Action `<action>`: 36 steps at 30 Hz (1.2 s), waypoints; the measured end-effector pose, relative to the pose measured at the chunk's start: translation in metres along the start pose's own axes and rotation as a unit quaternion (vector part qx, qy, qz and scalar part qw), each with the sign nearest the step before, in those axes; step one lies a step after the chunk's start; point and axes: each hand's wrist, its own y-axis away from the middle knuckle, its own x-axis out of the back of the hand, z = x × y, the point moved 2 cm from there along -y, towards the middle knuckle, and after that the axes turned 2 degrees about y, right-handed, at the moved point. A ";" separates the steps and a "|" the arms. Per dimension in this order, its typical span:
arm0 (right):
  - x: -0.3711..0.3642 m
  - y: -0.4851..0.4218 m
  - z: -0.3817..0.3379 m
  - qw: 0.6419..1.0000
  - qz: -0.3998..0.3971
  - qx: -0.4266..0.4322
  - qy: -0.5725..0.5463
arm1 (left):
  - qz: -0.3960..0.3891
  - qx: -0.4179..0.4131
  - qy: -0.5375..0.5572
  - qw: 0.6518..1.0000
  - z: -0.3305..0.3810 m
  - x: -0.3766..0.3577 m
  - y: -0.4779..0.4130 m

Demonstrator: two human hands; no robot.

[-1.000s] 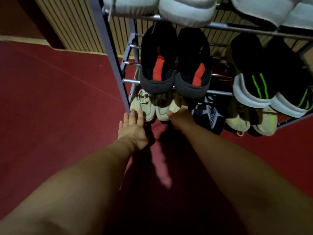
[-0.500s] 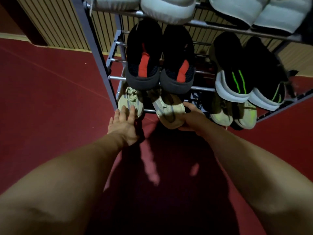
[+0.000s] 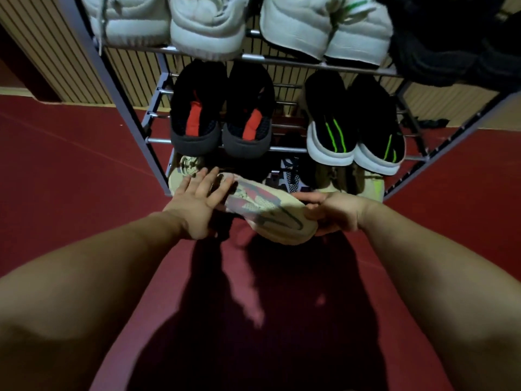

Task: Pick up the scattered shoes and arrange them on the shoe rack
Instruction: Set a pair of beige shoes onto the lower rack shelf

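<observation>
A beige sneaker (image 3: 267,213) with red and dark markings lies tilted across the front of the shoe rack's (image 3: 132,119) bottom shelf. My right hand (image 3: 332,213) grips its heel end. The straight fingers of my left hand (image 3: 197,201) rest on its toe end. Its mate, another beige sneaker (image 3: 184,169), sits on the bottom shelf at the left, partly behind my left hand.
The middle shelf carries black shoes with red tongues (image 3: 220,119) and black shoes with green stripes (image 3: 355,128). White sneakers (image 3: 208,26) fill the top shelf. A patterned shoe (image 3: 290,176) and pale yellow shoes (image 3: 366,184) sit on the bottom shelf. Red floor (image 3: 70,170) surrounds the rack.
My right hand has drawn the beige sneaker out from the bottom shelf and turned it sideways. My left hand moved from the other beige shoe onto this sneaker's toe.
</observation>
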 end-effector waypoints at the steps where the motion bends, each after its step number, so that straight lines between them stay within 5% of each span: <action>1: 0.002 0.006 0.001 1.000 -0.016 -0.004 0.012 | -0.005 -0.017 -0.026 0.999 0.004 0.002 -0.001; 6: 0.005 0.026 0.004 0.995 -0.082 -0.019 0.052 | -0.047 -0.111 -0.068 0.990 0.021 0.007 -0.002; 11: -0.007 0.013 0.001 0.984 -0.063 -0.030 0.166 | -0.104 -0.112 0.009 0.988 0.021 0.001 0.012; 22: -0.097 -0.050 -0.065 0.931 0.035 0.019 0.364 | -0.207 0.090 0.043 0.973 -0.060 -0.039 0.063; 25: -0.119 -0.068 -0.074 0.940 0.053 0.033 0.334 | -0.200 0.141 0.057 0.968 -0.071 -0.051 0.073; 31: -0.152 -0.119 -0.080 0.989 0.110 0.009 0.100 | -0.173 0.187 0.064 0.965 -0.073 -0.059 0.059; 36: -0.175 -0.150 -0.081 0.992 0.126 0.027 0.001 | -0.157 0.217 0.113 0.957 -0.066 -0.067 0.046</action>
